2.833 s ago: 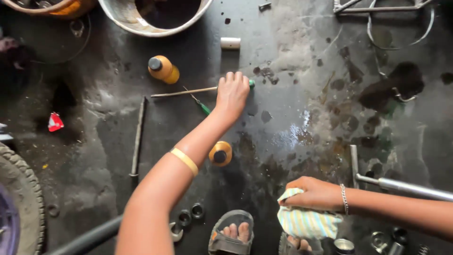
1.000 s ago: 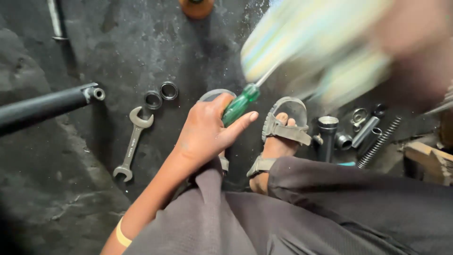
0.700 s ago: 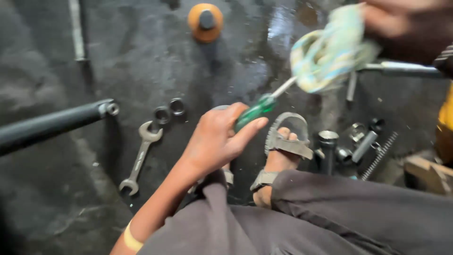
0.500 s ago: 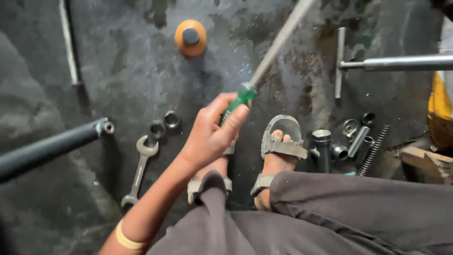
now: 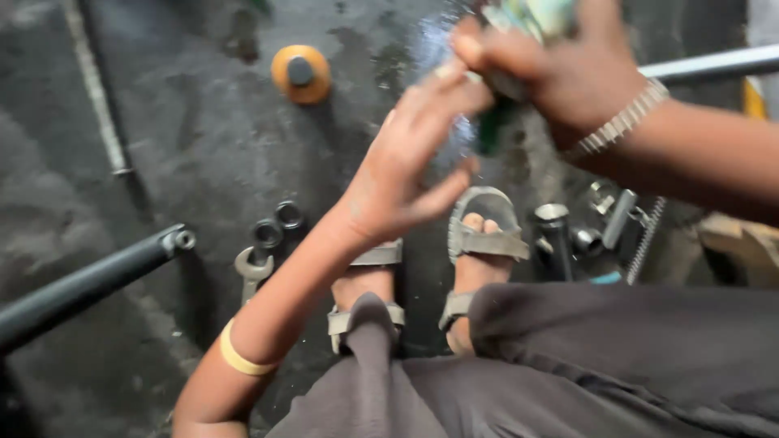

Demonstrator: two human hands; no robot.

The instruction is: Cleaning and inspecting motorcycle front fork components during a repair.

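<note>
My left hand [image 5: 398, 178] is raised in the middle of the view, blurred, with its fingers spread and its fingertips up against my right hand [image 5: 560, 69]. My right hand, with a metal bracelet on the wrist, is closed around a pale striped cloth [image 5: 540, 12] at the top edge. The green handle of a screwdriver [image 5: 489, 134] shows just below that fist, between the two hands; my left hand does not grip it. Its shaft is hidden in the cloth and the fist.
On the dark greasy floor are an orange bottle seen from above [image 5: 300, 73], a spanner [image 5: 253, 268], two black rings [image 5: 277, 225], a black tube [image 5: 89, 284], a grey rod [image 5: 714, 61], small metal parts and a spring [image 5: 645, 235]. My sandalled feet [image 5: 479, 243] are below.
My left hand has let go of the green screwdriver handle and opened. My right hand with the cloth has come down over the screwdriver, and the view has shifted.
</note>
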